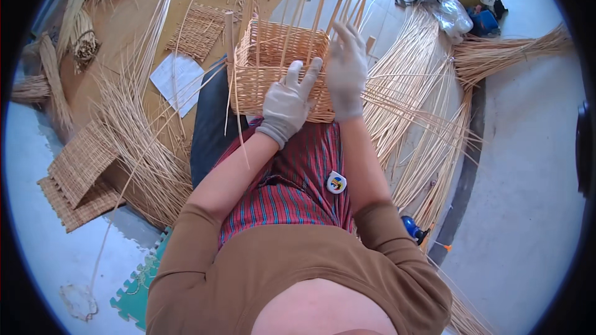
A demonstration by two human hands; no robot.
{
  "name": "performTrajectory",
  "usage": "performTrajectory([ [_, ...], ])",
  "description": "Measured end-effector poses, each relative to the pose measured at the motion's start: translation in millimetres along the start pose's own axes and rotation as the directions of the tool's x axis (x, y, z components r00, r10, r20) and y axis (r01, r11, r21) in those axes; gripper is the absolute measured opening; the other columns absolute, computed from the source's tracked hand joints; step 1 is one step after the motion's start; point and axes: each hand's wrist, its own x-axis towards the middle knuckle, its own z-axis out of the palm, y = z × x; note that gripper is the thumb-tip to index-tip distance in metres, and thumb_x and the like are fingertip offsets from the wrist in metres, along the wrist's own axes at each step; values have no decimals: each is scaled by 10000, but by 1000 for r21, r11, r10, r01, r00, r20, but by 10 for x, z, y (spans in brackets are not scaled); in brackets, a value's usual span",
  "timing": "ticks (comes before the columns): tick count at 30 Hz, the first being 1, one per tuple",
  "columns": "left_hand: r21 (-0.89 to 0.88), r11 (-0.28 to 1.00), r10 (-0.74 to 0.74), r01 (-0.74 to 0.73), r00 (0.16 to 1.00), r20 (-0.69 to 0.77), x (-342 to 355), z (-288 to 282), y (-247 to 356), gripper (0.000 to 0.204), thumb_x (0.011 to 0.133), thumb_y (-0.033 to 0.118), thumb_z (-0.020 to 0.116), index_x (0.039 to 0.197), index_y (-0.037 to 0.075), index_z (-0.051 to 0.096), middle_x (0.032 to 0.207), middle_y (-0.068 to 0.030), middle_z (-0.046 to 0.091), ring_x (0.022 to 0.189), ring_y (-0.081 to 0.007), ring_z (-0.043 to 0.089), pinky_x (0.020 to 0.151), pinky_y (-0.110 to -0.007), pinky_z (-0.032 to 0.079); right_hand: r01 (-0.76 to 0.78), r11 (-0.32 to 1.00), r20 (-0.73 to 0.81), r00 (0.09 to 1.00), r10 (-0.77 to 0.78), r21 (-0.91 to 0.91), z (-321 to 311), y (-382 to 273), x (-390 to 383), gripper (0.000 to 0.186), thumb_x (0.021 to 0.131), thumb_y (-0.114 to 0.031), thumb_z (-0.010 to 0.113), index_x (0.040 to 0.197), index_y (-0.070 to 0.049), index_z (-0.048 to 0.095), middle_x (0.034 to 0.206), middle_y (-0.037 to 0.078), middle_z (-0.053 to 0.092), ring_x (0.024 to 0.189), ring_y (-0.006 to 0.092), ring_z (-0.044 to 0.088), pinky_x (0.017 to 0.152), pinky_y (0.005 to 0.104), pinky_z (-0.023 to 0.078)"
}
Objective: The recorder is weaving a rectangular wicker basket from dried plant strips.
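A square woven basket (pixel 257 87) with tall upright stakes rests over my lap on the striped red cloth (pixel 282 201). My gloved left hand (pixel 288 102) lies against its near wall, index and middle fingers stretched up toward the rim, apart. My gloved right hand (pixel 344 71) is raised at the basket's right corner among upright stakes, fingers bent and slightly blurred; I cannot tell whether they hold a strand. Long loose weavers (pixel 416 111) trail from the basket's right side, and thin strands hang past its left corner.
Flat woven panels (pixel 77 167) lie left, another mat (pixel 195 31) and a white square sheet (pixel 174 84) beyond. Cane bundles (pixel 93 43) surround me. Bags and cloths (pixel 453 15) sit back right, a small blue object (pixel 410 226) by my right elbow, a green foam mat (pixel 130 294) lower left.
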Motion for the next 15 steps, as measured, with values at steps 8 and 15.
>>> performTrajectory([
  [8,241,971,-34,1,990,135,84,87,58,553,942,120,536,1456,315,488,1250,-117,532,952,-240,673,786,-387,537,-281,877,-111,931,348,391,-513,620,-793,343,995,12,534,1328,-36,603,1040,83,706,976,150,663,873,300,530],
  [15,-550,831,-198,-81,882,-428,-313,-10,-413,290,899,40,671,1188,26,652,1124,-119,649,898,-216,639,821,-318,540,-14,912,283,952,-113,410,-18,-527,-1057,360,839,30,691,1174,-102,708,1013,89,715,887,228,694,791,337,553],
])
